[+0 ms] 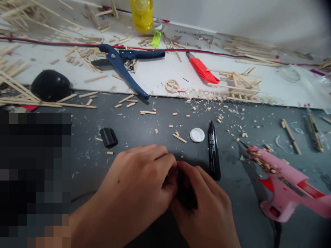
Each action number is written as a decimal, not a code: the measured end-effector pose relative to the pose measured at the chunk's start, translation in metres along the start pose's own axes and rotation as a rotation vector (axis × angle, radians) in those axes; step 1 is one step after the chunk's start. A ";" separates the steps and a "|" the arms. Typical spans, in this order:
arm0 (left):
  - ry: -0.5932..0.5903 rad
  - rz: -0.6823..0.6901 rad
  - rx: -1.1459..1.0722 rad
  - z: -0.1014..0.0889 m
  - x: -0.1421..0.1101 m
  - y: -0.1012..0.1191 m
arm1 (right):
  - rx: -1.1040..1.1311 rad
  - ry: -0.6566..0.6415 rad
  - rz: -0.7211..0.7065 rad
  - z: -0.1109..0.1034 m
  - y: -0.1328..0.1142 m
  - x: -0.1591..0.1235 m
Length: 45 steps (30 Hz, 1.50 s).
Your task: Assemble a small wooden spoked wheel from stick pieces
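My left hand (144, 179) and my right hand (207, 203) are together low in the middle of the view, fingers curled inward. Between them is a dark thing (184, 189), mostly covered by the fingers and in shadow, so its kind is unclear. The right fingers wrap around it. The left thumb and fingers pinch at its near side, and what they grip is hidden. Just beyond the right hand lies a black marker (214, 151), with a white round cap (197, 135) beside it. A curved black plastic piece (108, 137) rests beyond the left hand.
A pink glue gun (289, 182) lies at right, tip pointing left. Blue-handled cutters (124, 65), a red utility knife (203, 70), a small wooden wheel (172, 86) and a stick frame (240, 84) lie on the white board. A yellow bottle (142, 15) stands behind. Stick scraps litter the grey table.
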<state>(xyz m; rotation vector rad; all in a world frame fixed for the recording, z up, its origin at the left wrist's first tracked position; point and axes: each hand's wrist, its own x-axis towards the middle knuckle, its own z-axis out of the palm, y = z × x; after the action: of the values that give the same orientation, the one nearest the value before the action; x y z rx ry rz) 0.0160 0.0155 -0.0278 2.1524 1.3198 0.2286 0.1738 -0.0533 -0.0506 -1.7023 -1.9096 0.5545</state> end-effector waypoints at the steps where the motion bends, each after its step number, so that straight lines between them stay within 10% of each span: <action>1: -0.005 -0.004 0.001 0.000 0.000 0.000 | 0.001 0.003 -0.003 0.000 0.000 0.000; 25: 0.018 -0.081 0.026 -0.005 -0.001 0.002 | 0.033 -0.001 -0.036 0.001 0.003 -0.002; 31: 0.174 -0.032 -0.079 -0.012 -0.007 -0.011 | -0.027 0.053 -0.042 0.001 0.001 -0.003; 45: -0.176 -0.211 -1.134 -0.003 -0.011 -0.002 | -0.110 0.414 -0.086 -0.012 -0.005 -0.009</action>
<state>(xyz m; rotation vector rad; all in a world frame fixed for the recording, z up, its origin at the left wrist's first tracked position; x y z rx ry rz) 0.0073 0.0082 -0.0249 1.0426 0.9338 0.5292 0.1775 -0.0631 -0.0390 -1.6390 -1.7241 0.0547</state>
